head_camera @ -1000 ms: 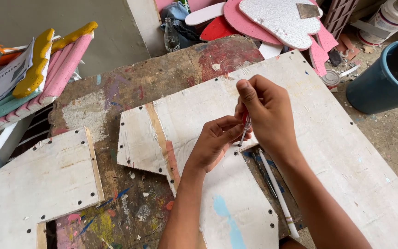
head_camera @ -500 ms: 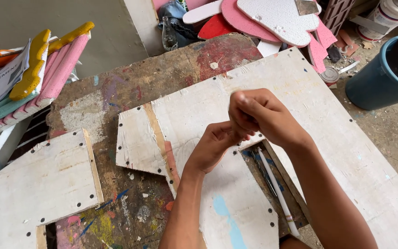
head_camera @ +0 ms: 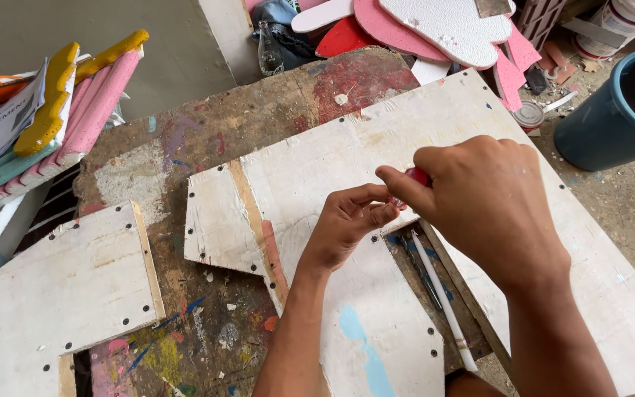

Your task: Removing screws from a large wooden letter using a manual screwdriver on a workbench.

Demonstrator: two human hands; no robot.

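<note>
My right hand [head_camera: 479, 198] is closed around a small red-handled tool [head_camera: 414, 176], of which only a red bit shows between the fingers. My left hand [head_camera: 347, 220] meets it from below, its fingertips pinched at the tool's tip. Whatever the left fingers pinch is too small to make out. Both hands hover over a large white painted board [head_camera: 317, 169] studded with screws, lying on a paint-stained wooden workbench [head_camera: 207, 132].
A white stick [head_camera: 442, 301] and a dark pen lie in a gap of the board. Another white board [head_camera: 53, 294] lies at the left. Pink and yellow foam strips [head_camera: 90, 95] at far left, pink and white foam cutouts [head_camera: 435, 22] at the back, blue bucket [head_camera: 604, 117] at right.
My right hand has lowered and turned over, now covering the tool that stood upright a second ago. My left hand stays at the tool's tip. The view has shifted slightly.
</note>
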